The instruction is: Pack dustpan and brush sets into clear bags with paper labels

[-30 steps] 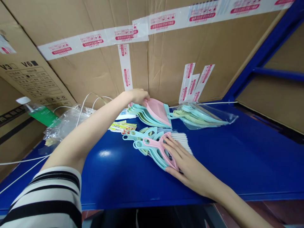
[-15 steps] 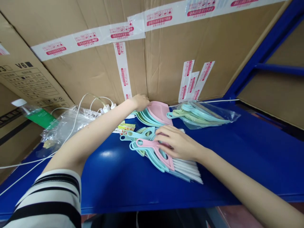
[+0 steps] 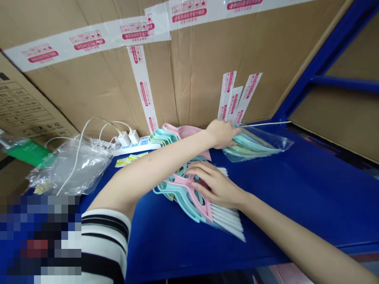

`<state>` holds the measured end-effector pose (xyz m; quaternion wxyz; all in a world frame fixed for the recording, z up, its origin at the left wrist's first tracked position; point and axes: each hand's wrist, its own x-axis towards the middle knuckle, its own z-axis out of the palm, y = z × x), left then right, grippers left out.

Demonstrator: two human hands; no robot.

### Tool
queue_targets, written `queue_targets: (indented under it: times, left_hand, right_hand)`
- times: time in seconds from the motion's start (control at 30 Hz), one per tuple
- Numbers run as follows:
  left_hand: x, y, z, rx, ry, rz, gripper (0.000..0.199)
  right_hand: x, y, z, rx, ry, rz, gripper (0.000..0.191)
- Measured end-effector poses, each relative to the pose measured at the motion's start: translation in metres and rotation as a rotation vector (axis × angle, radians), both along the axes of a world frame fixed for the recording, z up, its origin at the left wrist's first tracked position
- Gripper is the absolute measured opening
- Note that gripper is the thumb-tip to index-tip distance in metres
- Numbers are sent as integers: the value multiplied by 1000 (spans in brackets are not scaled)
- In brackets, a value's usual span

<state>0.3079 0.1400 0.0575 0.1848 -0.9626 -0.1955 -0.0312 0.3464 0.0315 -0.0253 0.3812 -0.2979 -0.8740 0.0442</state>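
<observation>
My left hand (image 3: 222, 134) reaches across to the clear bag of green and blue dustpans (image 3: 257, 144) at the back right; its fingers rest at the handle end, mostly hidden. My right hand (image 3: 214, 183) lies with fingers spread on the pile of small brushes, touching the pink brush (image 3: 204, 203) on top. Blue brushes (image 3: 185, 205) lie under the pink one, white bristles toward the right. Behind my left forearm stands a stack of dustpans with a pink dustpan (image 3: 189, 132) on top, partly covered by the arm.
A white power strip (image 3: 137, 147) with plugs and cables is at the back, beside yellow-green packets (image 3: 130, 159). Crumpled clear plastic (image 3: 85, 163) and a green-labelled bottle (image 3: 28, 153) lie at the left. A taped cardboard wall (image 3: 201, 59) borders the blue table (image 3: 281, 197).
My left hand has moved right, from the dustpan stack to the bagged dustpans. My right hand remains on the brushes. The view has shifted slightly.
</observation>
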Motion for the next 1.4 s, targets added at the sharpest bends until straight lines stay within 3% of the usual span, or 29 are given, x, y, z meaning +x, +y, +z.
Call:
queue_targets:
  times: [0.17,0.37,0.5,0.63,0.7,0.83,1.0,1.2,1.4]
  left_hand:
    - [5,1,-5,6,70,19,31]
    - [-24,-9,17,57,29,35,37]
    - [-74,-19,26,146,-76,49,38]
    - [-144,-41,23,261,-116,83,41]
    - [-180,-56,19,293,-153,107,42]
    - [-241,-89,7,313,-200,140,38]
    - [-288,-110,-10,306,-268,148,42]
    - [-319,-114,-23,366,-380,106,51]
    - [-333,-119,-27,370,-388,165,38]
  right_hand:
    - [4,0,1,8,-16,4,27]
    - [6,1,0,37,-15,6,33]
    - [7,-7,8,135,-15,31,29]
    - [7,-27,22,498,-49,14,19]
    - [7,-35,27,567,-45,-73,21]
    - [7,-33,29,446,62,-308,32]
    - [-3,-18,30,249,-89,-389,27]
    - [-31,8,51,9,-22,-325,29]
    - [-53,28,52,-21,38,-308,20]
